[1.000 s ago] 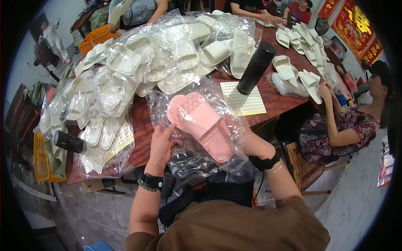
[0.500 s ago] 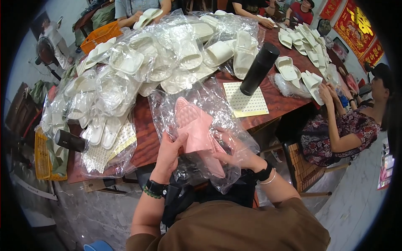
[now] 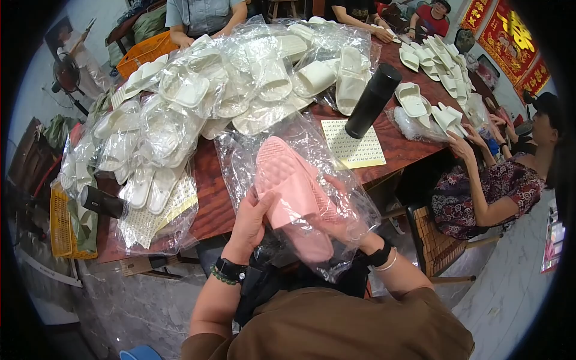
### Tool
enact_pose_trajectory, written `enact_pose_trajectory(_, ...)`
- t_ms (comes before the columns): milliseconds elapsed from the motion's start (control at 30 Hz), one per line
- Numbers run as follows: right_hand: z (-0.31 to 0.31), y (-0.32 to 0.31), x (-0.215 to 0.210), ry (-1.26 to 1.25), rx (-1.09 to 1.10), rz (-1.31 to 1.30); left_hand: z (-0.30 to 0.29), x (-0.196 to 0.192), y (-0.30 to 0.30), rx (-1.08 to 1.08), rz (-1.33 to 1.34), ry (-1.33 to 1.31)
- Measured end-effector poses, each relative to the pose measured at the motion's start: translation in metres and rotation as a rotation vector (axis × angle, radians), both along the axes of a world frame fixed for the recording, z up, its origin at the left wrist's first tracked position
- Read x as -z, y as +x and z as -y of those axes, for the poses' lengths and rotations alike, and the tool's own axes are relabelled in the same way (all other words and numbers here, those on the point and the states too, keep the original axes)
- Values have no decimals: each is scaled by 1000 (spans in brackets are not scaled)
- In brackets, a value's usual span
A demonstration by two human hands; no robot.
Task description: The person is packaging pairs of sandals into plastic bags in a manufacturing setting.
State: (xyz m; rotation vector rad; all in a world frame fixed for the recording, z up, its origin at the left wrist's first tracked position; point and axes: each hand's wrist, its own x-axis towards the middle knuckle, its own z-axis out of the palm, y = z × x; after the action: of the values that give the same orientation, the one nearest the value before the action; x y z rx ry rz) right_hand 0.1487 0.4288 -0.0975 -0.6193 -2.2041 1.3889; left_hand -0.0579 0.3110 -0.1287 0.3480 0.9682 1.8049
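Pink slippers [image 3: 294, 195] near the middle, inside a clear bag [image 3: 336, 180], held up over the near edge of the bench [image 3: 210, 198].

Left hand [image 3: 249, 231] closed on the bag's left side, thumb up against the slippers' edge, fingers behind the plastic. Black watch and green bead band on that wrist.

Right hand [image 3: 348, 225] under and inside the bag's right side, seen through the plastic, gripping the slippers' lower part. Black band and thin bangle on that wrist.

Slippers stacked sole to sole, toes pointing far and left, heels toward the body; dotted sole facing up.

Just far and right of the bag: a sheet [image 3: 354, 144] of small white dots on yellow backing, flat on the bench. A black flask [image 3: 372, 102] upright on its far edge, leaning in the fisheye.

Far and left: a big heap of white slippers [image 3: 198, 102] in clear bags, covering most of the bench. At the heap's near left, another dotted sheet [image 3: 159, 213] under plastic and a dark cylinder [image 3: 102, 201] lying at the bench edge.

Far right: loose white slippers [image 3: 420, 102], unbagged, in front of a seated person's hand [image 3: 462, 144]. Orange crate [image 3: 144, 51] far left; yellow crate [image 3: 60, 225] low at the left, beside the bench.
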Motion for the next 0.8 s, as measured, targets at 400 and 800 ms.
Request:
enact_pose_trajectory(400,-17,59,-45,-258,-315,172,-3,6,-27,-506,-269,-247)
enact_pose_trajectory(800,-55,205,-172,253,334,395,-7,5,-32,-630,-1168,-491)
